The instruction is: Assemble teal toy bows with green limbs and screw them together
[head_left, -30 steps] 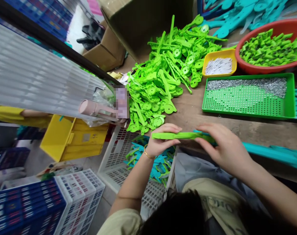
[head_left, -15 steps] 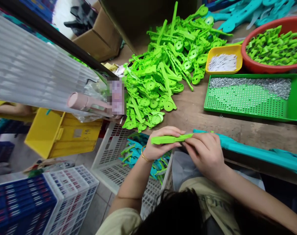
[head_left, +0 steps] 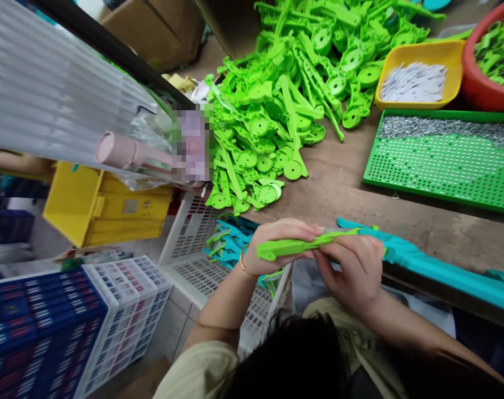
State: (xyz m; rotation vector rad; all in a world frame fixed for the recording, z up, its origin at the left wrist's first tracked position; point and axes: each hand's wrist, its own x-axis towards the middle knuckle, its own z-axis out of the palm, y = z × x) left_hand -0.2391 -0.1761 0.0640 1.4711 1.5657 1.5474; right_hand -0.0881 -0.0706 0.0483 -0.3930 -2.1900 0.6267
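Note:
A long, bright green plastic part lies across both hands at the table's front edge. My left hand, with a bracelet at the wrist, is closed around its broader end. My right hand pinches the narrower end, its fingertips bent over the part and partly hiding it. Just to the right, turquoise plastic parts lie along the table edge. Behind the hands spreads a heap of similar green parts, several with round discs.
A green perforated tray holds small metal pins. Behind it stand a yellow dish of thin white pieces and a red basin. Below left is a white crate with turquoise and green parts. A pink bottle lies by the heap.
The view has shifted, so the tray and dish appear farther right and larger. The green part now tilts up at its right end, still in both hands.

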